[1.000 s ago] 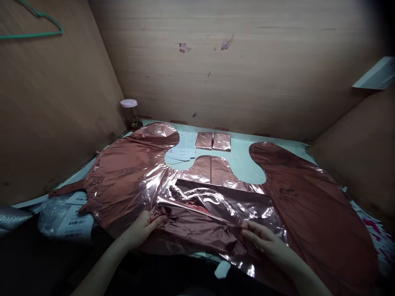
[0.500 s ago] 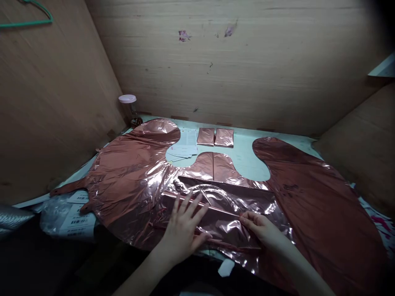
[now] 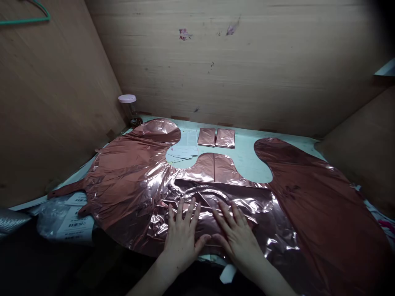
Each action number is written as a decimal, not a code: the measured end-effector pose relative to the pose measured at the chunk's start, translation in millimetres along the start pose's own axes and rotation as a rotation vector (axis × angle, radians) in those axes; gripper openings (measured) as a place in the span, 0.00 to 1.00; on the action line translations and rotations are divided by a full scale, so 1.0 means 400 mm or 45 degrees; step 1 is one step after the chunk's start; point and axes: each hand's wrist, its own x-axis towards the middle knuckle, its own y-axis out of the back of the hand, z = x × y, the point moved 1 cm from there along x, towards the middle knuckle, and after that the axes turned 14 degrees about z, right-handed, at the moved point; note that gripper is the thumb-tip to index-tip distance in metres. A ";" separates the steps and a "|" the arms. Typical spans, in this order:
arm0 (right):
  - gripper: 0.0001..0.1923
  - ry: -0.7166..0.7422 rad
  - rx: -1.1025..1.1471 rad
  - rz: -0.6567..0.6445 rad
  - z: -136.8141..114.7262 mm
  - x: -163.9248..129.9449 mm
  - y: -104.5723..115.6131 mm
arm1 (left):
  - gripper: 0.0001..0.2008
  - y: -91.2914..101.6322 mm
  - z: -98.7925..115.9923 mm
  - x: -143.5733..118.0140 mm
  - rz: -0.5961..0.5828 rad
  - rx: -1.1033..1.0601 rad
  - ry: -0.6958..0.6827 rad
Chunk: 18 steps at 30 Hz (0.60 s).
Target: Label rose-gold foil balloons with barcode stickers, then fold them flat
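Large shiny rose-gold foil balloons (image 3: 123, 164), uninflated, lie flat and overlapping across the table. On top, in the middle, is a folded stretch of the foil with wrinkles and a curved ridge. My left hand (image 3: 182, 238) rests palm down on this folded foil, fingers spread. Beside it my right hand (image 3: 239, 238) also presses flat on the foil, fingers apart, the two thumbs nearly meeting. Neither hand grips anything. A small white paper piece (image 3: 228, 273) sticks out at the front edge below my right hand.
Two folded foil packets (image 3: 206, 137) lie at the back, beside printed papers (image 3: 187, 144). A lidded clear cup (image 3: 127, 99) stands in the back left corner. Plastic bags with barcode labels (image 3: 75, 224) sit at the left edge. Wooden panels (image 3: 216, 74) enclose the table; a green hanger (image 3: 27, 20) hangs left.
My right hand has let go of the foil fold's edge and moved left, now spread flat beside my left hand. The raised fold has been pressed down. My left hand stays nearly in place.
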 end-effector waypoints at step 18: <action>0.13 0.065 0.257 -0.187 -0.053 0.223 0.059 | 0.27 0.038 0.016 -0.056 -0.165 -0.199 0.294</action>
